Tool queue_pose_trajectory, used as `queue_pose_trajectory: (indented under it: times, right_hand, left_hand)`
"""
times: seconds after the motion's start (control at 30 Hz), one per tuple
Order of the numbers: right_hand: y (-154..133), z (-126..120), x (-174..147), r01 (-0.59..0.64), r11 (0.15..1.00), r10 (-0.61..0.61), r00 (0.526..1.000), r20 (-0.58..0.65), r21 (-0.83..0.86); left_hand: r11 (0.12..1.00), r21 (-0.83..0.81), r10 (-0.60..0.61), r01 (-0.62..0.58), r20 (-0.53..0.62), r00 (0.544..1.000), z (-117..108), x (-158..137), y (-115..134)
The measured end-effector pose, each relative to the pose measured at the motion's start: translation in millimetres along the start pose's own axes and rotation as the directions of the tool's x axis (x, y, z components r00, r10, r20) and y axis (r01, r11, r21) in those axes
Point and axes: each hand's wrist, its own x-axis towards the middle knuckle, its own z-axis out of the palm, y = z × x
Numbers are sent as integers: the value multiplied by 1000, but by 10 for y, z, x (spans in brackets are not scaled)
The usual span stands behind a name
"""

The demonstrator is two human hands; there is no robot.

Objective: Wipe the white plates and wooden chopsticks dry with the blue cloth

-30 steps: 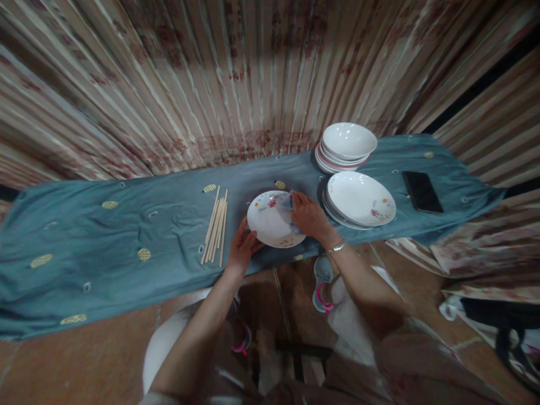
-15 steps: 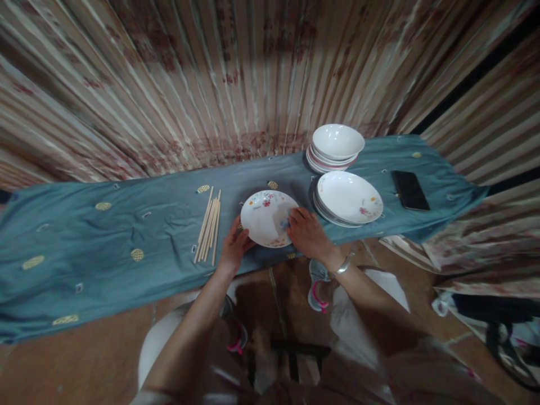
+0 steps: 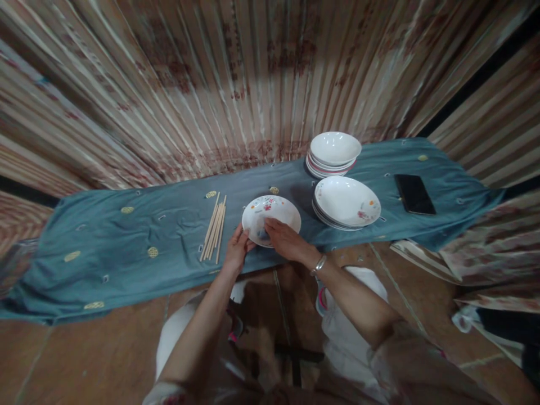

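In the head view, a white floral plate (image 3: 282,211) is in front of me on the cloth-covered bench. My left hand (image 3: 237,247) grips its left rim, thumb on top and fingers toward the underside. My right hand (image 3: 284,239) is over the plate's middle, fingers close together and pointing left. Under those fingertips shows a small pale bluish thing, too blurred to name for certain. Left of the plate lie several light wooden chopsticks (image 3: 214,230). To the right stands a stack of floral plates (image 3: 346,199), with a stack of white bowls (image 3: 335,149) behind it.
A blue-green cloth (image 3: 122,247) with yellow motifs covers the long bench. At its right part lies a black phone (image 3: 414,194). Pleated curtains (image 3: 253,84) hang right behind the bench. A dark bag (image 3: 506,326) is at the lower right.
My right hand has slid left across the plate, from its right side to the middle. My left hand keeps its hold on the rim. The camera view has shifted slightly.
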Motion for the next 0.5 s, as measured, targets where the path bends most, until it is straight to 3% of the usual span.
queue_pose_trajectory:
  times: [0.13, 0.27, 0.4, 0.5]
  right_hand:
    - [87, 89, 196, 53, 998, -54, 998, -41, -30]
    - [250, 88, 300, -5, 998, 2, 999, -51, -67]
    - [415, 52, 249, -106, 989, 99, 993, -68, -103]
    - [460, 6, 125, -117, 986, 110, 992, -64, -118]
  left_hand:
    - [1000, 17, -1, 1, -23, 1000, -6, 13, 0]
    - [999, 18, -29, 29, -11, 1000, -40, 24, 13]
    - [998, -10, -66, 67, 19, 998, -81, 29, 29]
    - [997, -29, -65, 67, 58, 996, -112, 27, 28]
